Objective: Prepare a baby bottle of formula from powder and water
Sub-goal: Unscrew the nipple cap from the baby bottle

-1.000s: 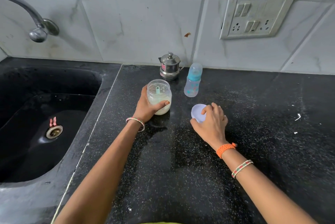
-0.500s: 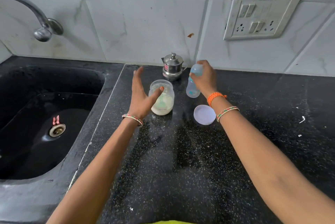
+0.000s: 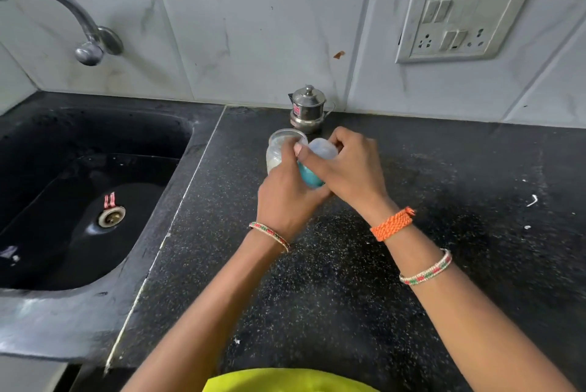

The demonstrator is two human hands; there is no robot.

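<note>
Both hands hold the baby bottle (image 3: 314, 169) above the black counter (image 3: 444, 201), in front of the steel pot. My left hand (image 3: 285, 198) grips the bottle's body from below. My right hand (image 3: 352, 166) curls round its clear cap and blue collar at the top. The bottle is tilted and mostly hidden by my fingers. The open jar of white formula powder (image 3: 279, 150) stands just behind my left hand, touching or nearly touching it. The jar's lid is hidden from view.
A small lidded steel pot (image 3: 307, 109) stands against the tiled wall. A black sink (image 3: 95, 201) with a drain lies on the left under a steel tap (image 3: 85, 42). A switch and socket plate (image 3: 459, 20) is on the wall at right.
My left hand let go of the powder jar and came over to the bottle. My right hand left the lid on the counter, took the bottle from near the wall and brought it closer.
</note>
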